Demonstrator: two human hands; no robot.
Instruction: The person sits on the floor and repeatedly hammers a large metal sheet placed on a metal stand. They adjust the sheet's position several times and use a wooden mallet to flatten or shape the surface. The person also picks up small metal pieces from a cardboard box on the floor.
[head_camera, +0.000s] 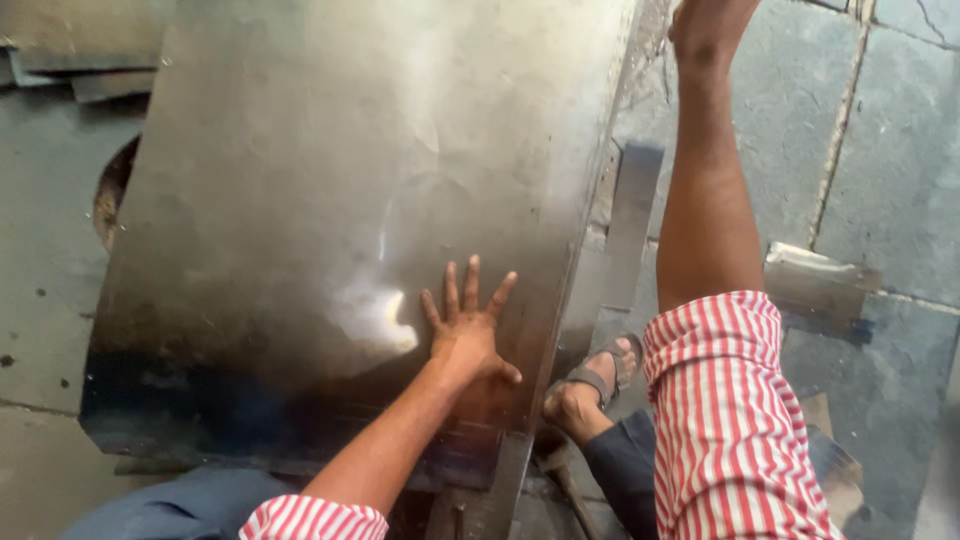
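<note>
Left hand (468, 335) lies flat, fingers spread, near the right edge of a large metal sheet (330, 180) on the floor (900, 150). Right hand (705, 25), cut off at the picture's top; grip unclear.

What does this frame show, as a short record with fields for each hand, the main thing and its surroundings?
Left hand: flat, fingers spread, pressed on the metal sheet
Right hand: raised to the top edge of the frame, at the sheet's far right edge; grip cannot be told
Metal sheet: large, shiny, lying over the floor, dark along its near edge
Foot: in a sandal, beside the sheet's right edge
Metal strip: flat on the floor, right of the sheet
Sleeves: red and white stripes
</note>
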